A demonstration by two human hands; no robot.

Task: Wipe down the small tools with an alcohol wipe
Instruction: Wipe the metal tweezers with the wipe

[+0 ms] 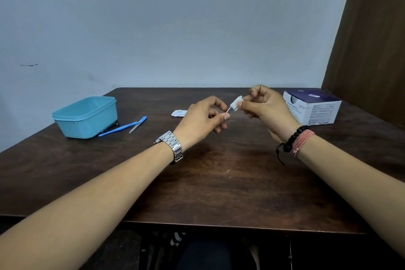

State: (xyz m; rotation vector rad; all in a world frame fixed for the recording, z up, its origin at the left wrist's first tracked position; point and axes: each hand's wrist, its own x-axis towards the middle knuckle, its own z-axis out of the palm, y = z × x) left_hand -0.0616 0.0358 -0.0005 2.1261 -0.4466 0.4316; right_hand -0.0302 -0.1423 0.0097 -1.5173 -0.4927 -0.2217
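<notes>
Above the middle of the dark wooden table (219,182), my left hand (203,118) pinches a small thin metal tool (229,110) between thumb and fingers. Most of the tool is hidden in that hand. My right hand (265,109) pinches a white alcohol wipe (236,103) folded over the tool's free end. A blue-handled tool (122,126) with a metal blade (135,127) lies on the table left of my hands. A black tool (110,127) lies partly under the tub's edge.
A light blue plastic tub (85,116) stands at the left of the table. A torn wipe packet (179,113) lies behind my left hand. A dark blue and white box of alcohol swabs (313,107) stands at the back right, near a brown curtain (368,50).
</notes>
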